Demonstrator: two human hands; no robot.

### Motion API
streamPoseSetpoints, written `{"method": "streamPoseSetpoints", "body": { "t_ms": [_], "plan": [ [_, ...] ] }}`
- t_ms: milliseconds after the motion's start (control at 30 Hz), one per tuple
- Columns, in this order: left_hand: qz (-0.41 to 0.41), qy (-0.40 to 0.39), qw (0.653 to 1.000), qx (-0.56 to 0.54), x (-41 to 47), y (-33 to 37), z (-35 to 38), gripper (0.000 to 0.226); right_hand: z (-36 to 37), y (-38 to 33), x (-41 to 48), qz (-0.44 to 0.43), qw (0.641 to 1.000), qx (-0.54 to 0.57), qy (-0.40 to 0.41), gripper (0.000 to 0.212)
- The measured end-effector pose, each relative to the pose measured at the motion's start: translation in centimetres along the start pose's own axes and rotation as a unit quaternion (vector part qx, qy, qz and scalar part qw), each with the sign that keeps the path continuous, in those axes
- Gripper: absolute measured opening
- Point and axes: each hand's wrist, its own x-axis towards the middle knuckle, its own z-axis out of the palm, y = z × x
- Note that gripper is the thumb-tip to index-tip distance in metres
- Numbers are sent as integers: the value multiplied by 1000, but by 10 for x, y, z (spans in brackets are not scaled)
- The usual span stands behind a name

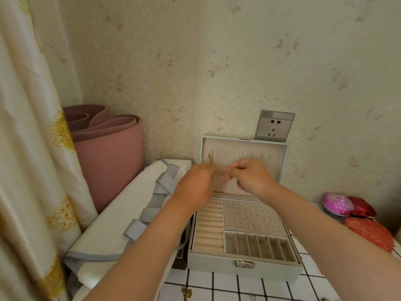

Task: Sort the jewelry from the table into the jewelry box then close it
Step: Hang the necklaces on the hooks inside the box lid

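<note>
While both hands work at the raised lid (pixel 243 146) of the jewelry box (pixel 244 267), a thin gold necklace (pixel 210 158) hangs from the leftmost hook of the lid's hook row. The left hand (pixel 198 181) is blurred beside that chain, so whether its fingers pinch it cannot be told. The right hand (pixel 251 178) has thumb and forefinger narrowed together near the lid pocket, perhaps on a fine chain too thin to see. Risk, as a judgement: the chain may slip off its hook, or tangle if drawn sideways. More gold jewelry (pixel 186 293) lies at the near edge of the checked tablecloth (pixel 249 283), unsorted. The ring rolls (pixel 209 227) and the divided slots (pixel 258 246) look empty.
</note>
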Motion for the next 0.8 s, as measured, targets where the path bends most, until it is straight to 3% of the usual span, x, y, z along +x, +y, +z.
{"method": "streamPoseSetpoints", "body": {
  "t_ms": [133,233,333,500,667,800],
  "plan": [
    [76,15,988,132,-6,0,14,19,-5,-5,12,-26,999,-24,28,15],
    [95,20,979,181,-8,2,19,30,-3,-4,22,-47,997,-51,37,18],
    [101,29,976,188,-8,1,21,50,0,-4,30,-68,995,-64,43,20],
    [87,12,970,226,-9,4,20,32,7,-3,38,-91,989,-110,35,19],
    [106,14,963,246,-4,2,13,42,15,2,42,-107,978,-178,22,18],
    [121,19,971,208,-5,-8,11,32,21,9,41,-109,963,-241,-51,21]
  ]
}}
